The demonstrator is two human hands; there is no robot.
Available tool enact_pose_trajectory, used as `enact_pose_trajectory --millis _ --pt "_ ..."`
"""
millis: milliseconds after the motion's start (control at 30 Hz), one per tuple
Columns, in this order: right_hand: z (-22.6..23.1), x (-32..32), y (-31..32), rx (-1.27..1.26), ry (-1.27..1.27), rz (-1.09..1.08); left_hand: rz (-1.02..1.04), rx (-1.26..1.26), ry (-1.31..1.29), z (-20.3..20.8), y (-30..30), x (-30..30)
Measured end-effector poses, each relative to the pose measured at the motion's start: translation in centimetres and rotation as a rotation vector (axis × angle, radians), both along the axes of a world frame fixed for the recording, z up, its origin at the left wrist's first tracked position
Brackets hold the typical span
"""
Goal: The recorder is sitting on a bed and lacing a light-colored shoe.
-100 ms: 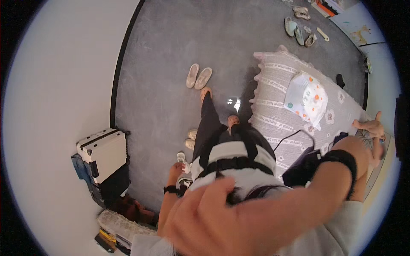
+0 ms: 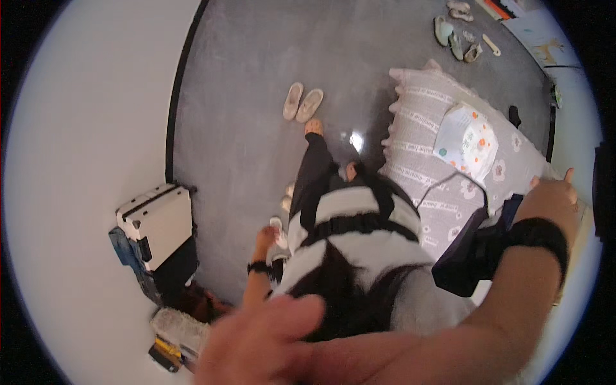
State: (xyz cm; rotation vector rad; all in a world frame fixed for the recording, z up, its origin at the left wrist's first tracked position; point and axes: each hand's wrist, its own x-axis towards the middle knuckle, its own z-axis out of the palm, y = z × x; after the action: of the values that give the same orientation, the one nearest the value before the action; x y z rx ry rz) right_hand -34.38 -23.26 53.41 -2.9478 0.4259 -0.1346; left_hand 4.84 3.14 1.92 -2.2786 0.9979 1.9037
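My right hand (image 2: pixel 256 343) is large, close and blurred in the lower middle, its arm crossing from the right. The thumb sticks out, but motion smears the other fingers. Low at my left side, my left hand (image 2: pixel 267 238) hangs with loosely bent fingers and nothing visible in them. A black band (image 2: pixel 258 266) circles that wrist, and another dark band (image 2: pixel 542 234) wraps the right arm. Beside the right arm is a dark bag-like thing (image 2: pixel 459 263) with a thin strap. It lies by the patterned bed cover (image 2: pixel 417 106), partly hidden by the arm.
On the bed lies a white package (image 2: pixel 471 144) with orange dots. Pale shoes (image 2: pixel 301 102) stand on the grey floor ahead, more shoes (image 2: pixel 455 42) at the far right. A white suitcase (image 2: pixel 160 224) stands by the left wall. A small bare foot (image 2: pixel 569 174) shows beyond my right arm.
My right hand has moved down and left in the picture. The right arm shifted outward and now covers most of the small person on the bed. The view has tilted slightly.
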Motion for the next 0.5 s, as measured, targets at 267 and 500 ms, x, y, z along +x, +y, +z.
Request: enact_pose_trajectory --millis 267,500 --pt "-0.5 2.4 -12.6 0.3 0.072 0.028 0.185 -0.169 0.005 6.6 -24.7 -3.7" --pt "0.1 -4.6 -22.6 0.523 0.09 0.01 0.121 -0.124 -0.029 8.8 -36.4 -7.0"
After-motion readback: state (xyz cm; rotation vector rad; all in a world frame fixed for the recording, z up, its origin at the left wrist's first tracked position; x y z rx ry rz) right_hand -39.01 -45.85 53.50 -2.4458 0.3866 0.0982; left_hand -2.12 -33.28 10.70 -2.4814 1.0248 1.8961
